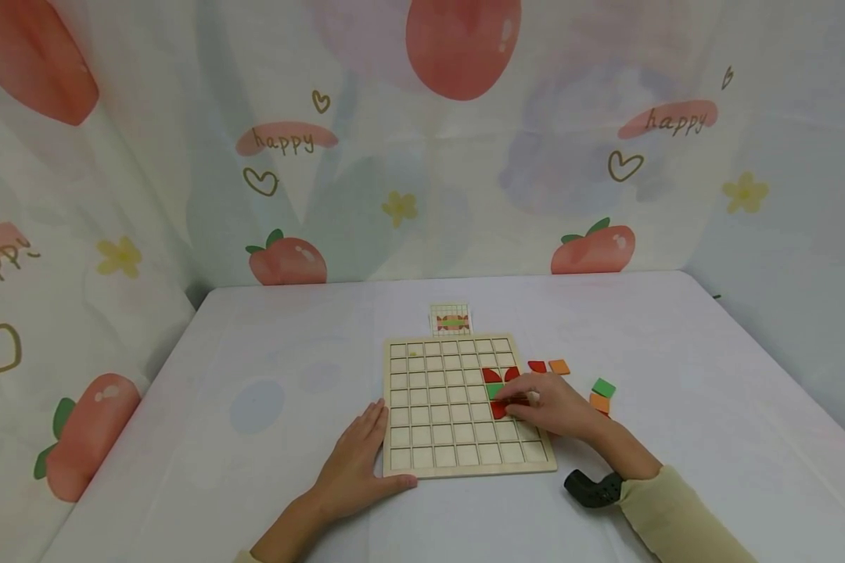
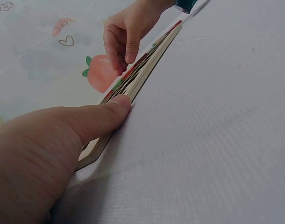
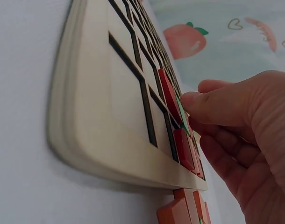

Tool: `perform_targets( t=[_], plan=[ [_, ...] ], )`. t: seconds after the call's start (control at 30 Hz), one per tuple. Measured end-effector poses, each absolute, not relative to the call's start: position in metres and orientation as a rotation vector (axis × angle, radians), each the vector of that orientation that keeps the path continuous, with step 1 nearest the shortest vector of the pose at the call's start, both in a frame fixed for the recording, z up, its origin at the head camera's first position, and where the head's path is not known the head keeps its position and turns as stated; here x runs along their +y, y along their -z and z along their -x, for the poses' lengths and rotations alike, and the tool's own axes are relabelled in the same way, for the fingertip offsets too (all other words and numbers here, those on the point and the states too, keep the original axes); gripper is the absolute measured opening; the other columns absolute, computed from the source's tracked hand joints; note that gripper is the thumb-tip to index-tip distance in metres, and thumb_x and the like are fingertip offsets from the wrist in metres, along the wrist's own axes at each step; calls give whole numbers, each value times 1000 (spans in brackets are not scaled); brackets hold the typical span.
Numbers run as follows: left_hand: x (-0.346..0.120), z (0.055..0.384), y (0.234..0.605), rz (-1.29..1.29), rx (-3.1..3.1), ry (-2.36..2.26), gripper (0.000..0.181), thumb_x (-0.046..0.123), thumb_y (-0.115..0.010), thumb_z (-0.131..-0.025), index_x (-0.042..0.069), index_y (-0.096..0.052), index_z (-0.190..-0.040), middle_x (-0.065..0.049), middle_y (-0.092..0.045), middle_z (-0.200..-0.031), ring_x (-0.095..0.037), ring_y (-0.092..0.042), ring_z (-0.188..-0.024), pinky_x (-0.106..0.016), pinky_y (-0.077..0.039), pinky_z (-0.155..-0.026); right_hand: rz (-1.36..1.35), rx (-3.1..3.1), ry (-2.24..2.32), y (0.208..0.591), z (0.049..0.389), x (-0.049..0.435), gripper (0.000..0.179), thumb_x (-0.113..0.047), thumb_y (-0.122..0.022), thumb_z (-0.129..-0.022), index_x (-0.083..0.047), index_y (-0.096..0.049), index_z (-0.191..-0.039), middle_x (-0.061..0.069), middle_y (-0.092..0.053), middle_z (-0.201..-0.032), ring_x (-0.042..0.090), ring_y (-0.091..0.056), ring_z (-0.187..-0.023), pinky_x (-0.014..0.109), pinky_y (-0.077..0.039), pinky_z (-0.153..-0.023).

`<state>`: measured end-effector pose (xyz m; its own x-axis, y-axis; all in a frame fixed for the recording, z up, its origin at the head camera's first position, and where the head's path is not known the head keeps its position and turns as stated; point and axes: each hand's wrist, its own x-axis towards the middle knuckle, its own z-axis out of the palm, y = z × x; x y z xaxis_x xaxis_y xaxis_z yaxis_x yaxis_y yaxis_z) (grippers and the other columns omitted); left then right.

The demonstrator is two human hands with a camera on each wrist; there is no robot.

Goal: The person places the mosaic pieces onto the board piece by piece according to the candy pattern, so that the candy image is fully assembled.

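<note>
A wooden grid board lies on the table with red and green tiles in its right-hand cells. My left hand rests at the board's left front corner, fingers along the left side and thumb against the front edge. Over the right part of the board, my right hand has its fingertips right at a green tile. That tile lies between two red quarter-shaped pieces, one behind and one in front. In the left wrist view, the right thumb stands apart from the fingers. My right palm hides some cells.
A small pattern card lies behind the board. Loose tiles lie to the right: a red piece, an orange square, a green square and another orange one. A black device is at my right wrist.
</note>
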<state>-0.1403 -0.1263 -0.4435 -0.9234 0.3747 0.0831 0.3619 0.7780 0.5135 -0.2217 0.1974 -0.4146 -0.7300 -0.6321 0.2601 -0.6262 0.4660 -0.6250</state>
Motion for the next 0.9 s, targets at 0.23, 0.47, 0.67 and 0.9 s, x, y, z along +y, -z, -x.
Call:
perform_targets(
  t=[0.23, 0.47, 0.67, 0.9],
  plan=[
    [-126, 140, 444, -605, 2940, -844, 107, 70, -57, -73, 0, -20, -145, -12, -16, -151, -24, -11, -138, -45, -15, -107, 1117, 2788, 1205, 413, 226, 211, 19, -5, -71, -80, -7, -70, -99, 1, -68, -94, 17, -60, -83, 34, -50, -70],
    [-127, 140, 444, -607, 2946, -844, 107, 69, -57, -73, -1, -20, -145, -12, -16, -151, -24, -11, -137, -46, -16, -107, 919, 2835, 1245, 408, 228, 222, 21, -7, -71, -81, -5, -69, -102, 6, -67, -101, 26, -59, -96, 47, -48, -81],
    [-127, 141, 444, -602, 2941, -852, 107, 69, -57, -73, -1, -20, -145, -12, -16, -151, -24, -11, -137, -46, -16, -107, 725, 2830, 1268, 411, 237, 236, 26, -11, -70, -82, -3, -68, -106, 8, -65, -106, 29, -57, -101, 46, -48, -82],
    [-127, 141, 445, -592, 2931, -849, 107, 69, -57, -73, 0, -20, -145, -11, -16, -151, -24, -11, -138, -47, -16, -107, 523, 2842, 1211, 416, 246, 249, 26, -13, -69, -83, -9, -68, -109, 7, -64, -109, 27, -53, -102, 46, -47, -84]
  ],
)
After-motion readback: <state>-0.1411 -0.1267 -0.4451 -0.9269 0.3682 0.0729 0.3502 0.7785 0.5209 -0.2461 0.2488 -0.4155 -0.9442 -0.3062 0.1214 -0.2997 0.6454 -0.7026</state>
